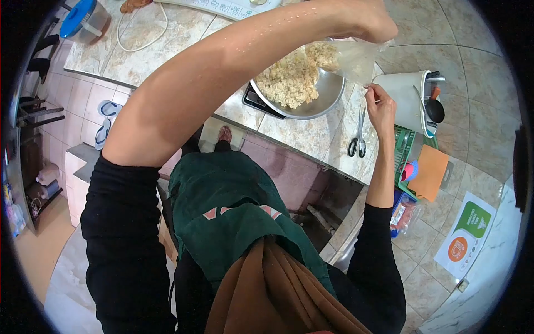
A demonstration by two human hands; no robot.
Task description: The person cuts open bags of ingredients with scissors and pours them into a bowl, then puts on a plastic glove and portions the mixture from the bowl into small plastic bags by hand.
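A steel bowl (332, 96) on the counter holds a pale, crumbly mixture (286, 80). It rests on a black scale (257, 101), partly seen. Over the bowl's right rim lies a clear plastic bag (356, 60) with some mixture in its left end. My right hand (381, 104) pinches the bag's lower right corner between thumb and finger. My left arm reaches across above the bowl, and my left hand (376, 21) is at the bag's upper edge, its fingers hidden from view. Black-handled scissors (359, 139) lie on the counter just below my right hand.
Right of the bowl stands a white bin (397, 92) with utensils. Nearby are a green basket (403, 150), an orange board (431, 172) and a packet (405, 214). A blue-lidded container (92, 25), a cable (164, 28) and a white appliance (222, 6) are at the upper left.
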